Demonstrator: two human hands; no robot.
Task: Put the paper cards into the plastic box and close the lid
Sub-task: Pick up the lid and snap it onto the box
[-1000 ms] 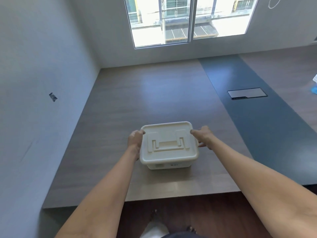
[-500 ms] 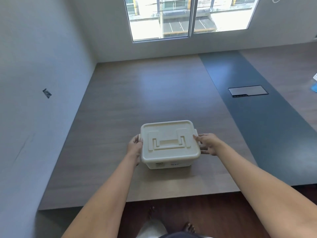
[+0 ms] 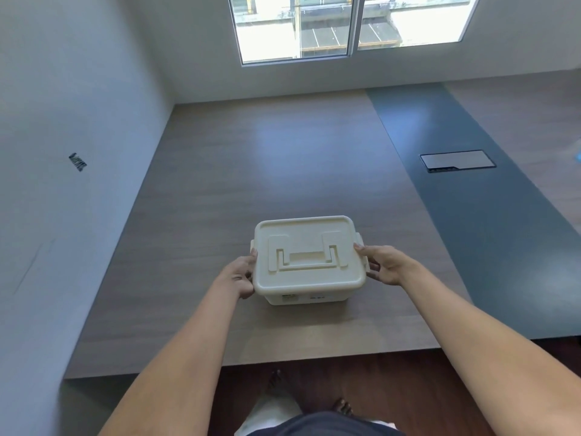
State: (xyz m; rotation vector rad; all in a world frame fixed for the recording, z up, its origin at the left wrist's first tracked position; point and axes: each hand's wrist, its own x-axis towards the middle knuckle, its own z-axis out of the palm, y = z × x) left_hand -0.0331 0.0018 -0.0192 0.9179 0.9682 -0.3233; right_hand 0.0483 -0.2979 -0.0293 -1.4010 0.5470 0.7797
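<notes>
Holding: both hands are gripping one cream plastic box (image 3: 309, 262), lid (image 3: 306, 251) on.
Left hand (image 3: 239, 276): fingers are wrapping the box's left side.
Right hand (image 3: 385, 267): fingers are pressing the right side clip.
Box: one, sitting near the front of the wooden bench (image 3: 251, 171).
Stickers: two small ones on the front, too blurry to read.
Around: one dark flat panel (image 3: 457, 161) lying far right, one window (image 3: 345, 25) behind.

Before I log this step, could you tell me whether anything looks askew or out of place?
Nothing stands out: the lid sits flat on the plastic box, with a hand at each side latch, left hand and right hand.
</notes>
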